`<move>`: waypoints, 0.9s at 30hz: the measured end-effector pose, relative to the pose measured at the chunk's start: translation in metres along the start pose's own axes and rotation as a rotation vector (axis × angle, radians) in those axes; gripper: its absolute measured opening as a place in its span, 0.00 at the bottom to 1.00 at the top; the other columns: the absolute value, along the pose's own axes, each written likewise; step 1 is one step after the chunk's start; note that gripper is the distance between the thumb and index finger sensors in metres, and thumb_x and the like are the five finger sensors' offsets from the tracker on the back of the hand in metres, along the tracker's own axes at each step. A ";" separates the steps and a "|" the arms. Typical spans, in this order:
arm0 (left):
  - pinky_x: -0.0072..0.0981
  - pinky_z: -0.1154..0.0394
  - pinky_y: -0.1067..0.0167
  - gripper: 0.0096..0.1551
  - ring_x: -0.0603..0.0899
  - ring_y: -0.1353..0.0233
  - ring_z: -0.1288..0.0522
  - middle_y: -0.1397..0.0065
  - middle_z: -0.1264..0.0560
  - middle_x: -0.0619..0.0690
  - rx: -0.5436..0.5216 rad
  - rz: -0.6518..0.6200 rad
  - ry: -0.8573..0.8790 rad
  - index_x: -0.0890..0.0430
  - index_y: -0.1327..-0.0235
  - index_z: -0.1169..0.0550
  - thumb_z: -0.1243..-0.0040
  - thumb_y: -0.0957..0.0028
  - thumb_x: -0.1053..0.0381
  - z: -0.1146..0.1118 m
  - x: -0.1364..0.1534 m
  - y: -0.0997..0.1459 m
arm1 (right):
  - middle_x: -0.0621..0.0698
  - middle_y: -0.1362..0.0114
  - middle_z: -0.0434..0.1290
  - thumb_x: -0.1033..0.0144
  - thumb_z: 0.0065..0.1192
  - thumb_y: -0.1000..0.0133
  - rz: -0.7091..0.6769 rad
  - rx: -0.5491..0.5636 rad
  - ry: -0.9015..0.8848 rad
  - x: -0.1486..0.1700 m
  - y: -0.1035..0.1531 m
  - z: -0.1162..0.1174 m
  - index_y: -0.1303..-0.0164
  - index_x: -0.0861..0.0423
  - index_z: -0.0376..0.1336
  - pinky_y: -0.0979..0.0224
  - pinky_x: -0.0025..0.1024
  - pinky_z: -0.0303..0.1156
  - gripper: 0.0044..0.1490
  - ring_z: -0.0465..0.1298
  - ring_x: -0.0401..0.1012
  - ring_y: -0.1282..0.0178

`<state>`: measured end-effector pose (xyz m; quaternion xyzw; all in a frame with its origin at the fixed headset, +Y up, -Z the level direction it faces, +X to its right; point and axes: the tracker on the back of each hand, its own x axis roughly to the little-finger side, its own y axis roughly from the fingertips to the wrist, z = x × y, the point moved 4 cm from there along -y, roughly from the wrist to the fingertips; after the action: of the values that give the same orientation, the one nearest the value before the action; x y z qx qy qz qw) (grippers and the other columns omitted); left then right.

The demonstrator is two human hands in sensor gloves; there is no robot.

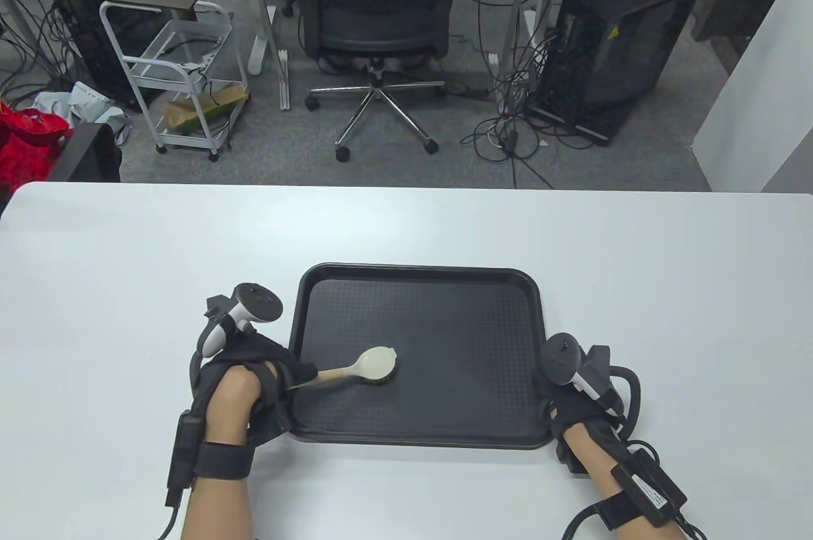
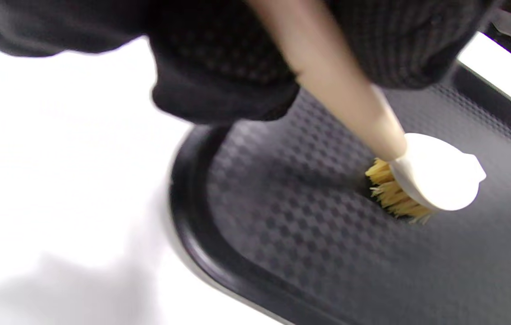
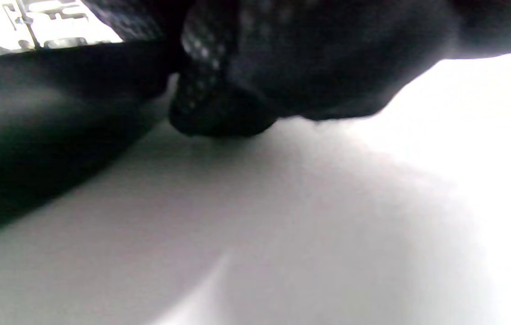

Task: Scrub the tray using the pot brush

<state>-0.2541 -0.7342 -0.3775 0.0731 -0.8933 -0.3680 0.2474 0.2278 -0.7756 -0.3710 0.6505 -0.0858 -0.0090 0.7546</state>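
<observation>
My left hand [image 1: 254, 384] grips the cream wooden-handled pot brush [image 1: 371, 367], bristles down mid-left on the black textured plastic tray [image 1: 483, 286]; my right hand [image 1: 575, 403] steadies its right rim, grip unclear.

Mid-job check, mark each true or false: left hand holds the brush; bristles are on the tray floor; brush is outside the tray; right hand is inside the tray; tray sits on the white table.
1. The left hand holds the pot brush. True.
2. Its bristles touch the tray floor. True.
3. The brush head is outside the tray. False: it sits left of centre inside.
4. The right hand is inside the tray. False: it is at the right rim.
5. The tray sits on the white table. True.
</observation>
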 end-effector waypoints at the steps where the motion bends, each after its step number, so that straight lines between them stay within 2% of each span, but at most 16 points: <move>1: 0.58 0.22 0.53 0.36 0.59 0.77 0.18 0.68 0.11 0.51 -0.012 0.015 0.015 0.61 0.54 0.15 0.32 0.63 0.34 0.003 0.006 0.002 | 0.50 0.69 0.83 0.56 0.61 0.46 0.000 0.000 0.000 0.000 0.000 0.000 0.31 0.62 0.58 0.65 0.45 0.78 0.37 0.81 0.45 0.80; 6: 0.58 0.22 0.53 0.35 0.59 0.77 0.18 0.68 0.11 0.51 -0.060 0.062 0.065 0.60 0.55 0.14 0.30 0.64 0.35 0.020 0.036 0.010 | 0.50 0.69 0.83 0.56 0.61 0.46 0.000 0.000 0.000 0.000 0.000 0.000 0.31 0.62 0.58 0.65 0.45 0.78 0.37 0.81 0.45 0.80; 12: 0.59 0.22 0.53 0.34 0.60 0.76 0.18 0.68 0.11 0.51 -0.078 0.096 0.125 0.60 0.56 0.13 0.28 0.65 0.37 0.028 0.064 0.014 | 0.50 0.69 0.83 0.56 0.61 0.47 0.000 0.000 0.001 0.000 0.000 0.000 0.32 0.62 0.58 0.65 0.45 0.78 0.37 0.81 0.45 0.80; 19: 0.59 0.23 0.52 0.33 0.61 0.76 0.19 0.67 0.11 0.52 -0.096 0.109 0.181 0.60 0.56 0.13 0.28 0.64 0.38 0.034 0.081 0.019 | 0.50 0.69 0.83 0.56 0.61 0.46 0.002 0.000 0.003 0.000 0.000 0.000 0.31 0.62 0.58 0.66 0.45 0.78 0.37 0.81 0.45 0.80; 23: 0.56 0.22 0.53 0.33 0.58 0.77 0.19 0.68 0.12 0.50 -0.108 0.001 0.204 0.61 0.56 0.14 0.31 0.62 0.37 0.038 0.072 0.021 | 0.50 0.69 0.83 0.56 0.61 0.47 0.002 0.000 0.001 0.000 0.000 0.000 0.32 0.62 0.58 0.66 0.45 0.78 0.37 0.81 0.45 0.80; 26: 0.53 0.21 0.53 0.33 0.55 0.76 0.19 0.67 0.13 0.47 -0.106 -0.143 0.202 0.60 0.54 0.16 0.35 0.59 0.35 0.037 0.046 0.021 | 0.50 0.69 0.83 0.56 0.61 0.47 0.002 -0.001 0.001 0.000 0.000 0.000 0.32 0.62 0.58 0.66 0.45 0.78 0.37 0.81 0.45 0.80; 27: 0.53 0.21 0.53 0.33 0.54 0.76 0.19 0.66 0.13 0.46 -0.075 -0.207 0.229 0.60 0.54 0.16 0.36 0.59 0.35 0.033 0.033 0.019 | 0.50 0.69 0.83 0.56 0.61 0.47 0.001 -0.001 0.000 0.000 0.000 0.000 0.31 0.62 0.58 0.66 0.45 0.78 0.37 0.81 0.45 0.80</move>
<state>-0.2979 -0.7109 -0.3716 0.1970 -0.8325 -0.4140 0.3110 0.2279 -0.7756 -0.3712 0.6500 -0.0861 -0.0085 0.7550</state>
